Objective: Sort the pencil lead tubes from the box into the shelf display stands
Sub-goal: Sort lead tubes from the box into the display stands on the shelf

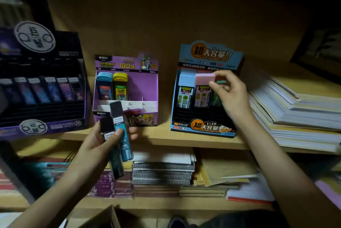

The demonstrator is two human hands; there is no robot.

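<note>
At the blue stand (210, 54), the right hand (231, 96) pinches a teal-capped tube (221, 81) beside the pink one (204, 77). The left hand (96, 144) grips two tubes (118, 113) before the purple stand (147, 84).

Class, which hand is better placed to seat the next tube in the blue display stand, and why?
Right. The right hand is at the blue display stand, pinching a teal-capped tube above its slots. The left hand is off by the purple stand, full with two dark tubes.
</note>
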